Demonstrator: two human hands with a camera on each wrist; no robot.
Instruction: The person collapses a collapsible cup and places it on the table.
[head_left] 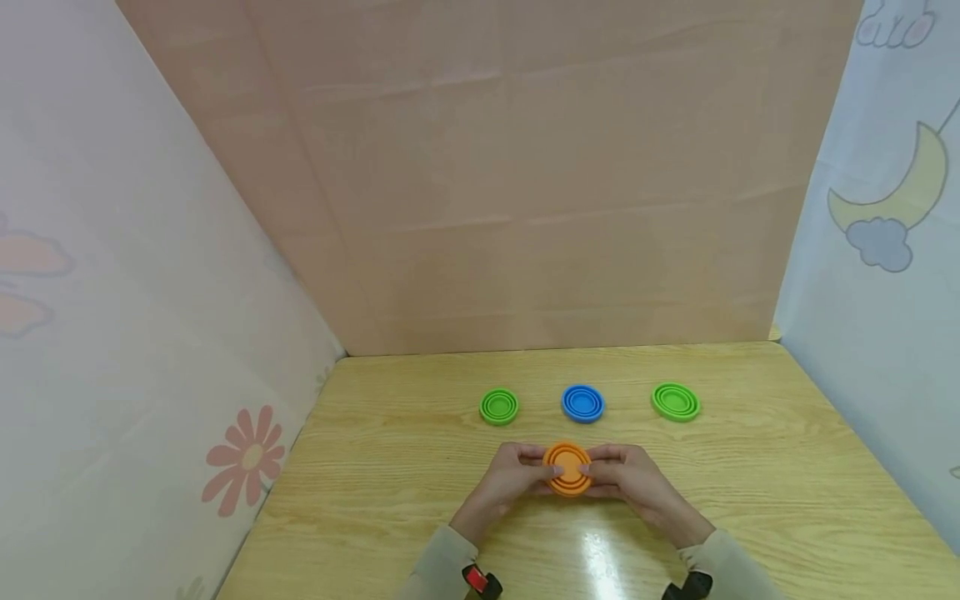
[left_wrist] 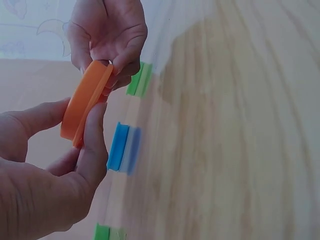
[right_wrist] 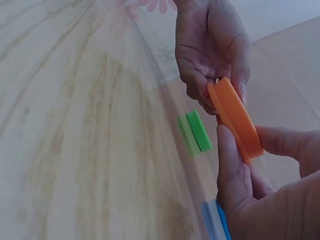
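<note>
Close over the table, an orange collapsible cup [head_left: 568,465], folded flat into concentric rings, is held between both hands. My left hand [head_left: 512,482] pinches its left edge, thumb on the ringed face and fingers behind. The right hand [head_left: 633,482] grips the opposite edge the same way. From the left wrist view the orange cup [left_wrist: 82,107] appears edge-on and tilted, with a thin rim along one side. The right wrist view also shows the cup [right_wrist: 235,117] edge-on, the thumb and fingers of each hand on its two faces.
Beyond the hands, a small green folded cup [head_left: 498,407], a blue one [head_left: 582,403] and a larger green one [head_left: 676,402] lie in a row on the wooden table [head_left: 390,500]. A brown panel [head_left: 525,183] stands behind, with patterned white walls at both sides.
</note>
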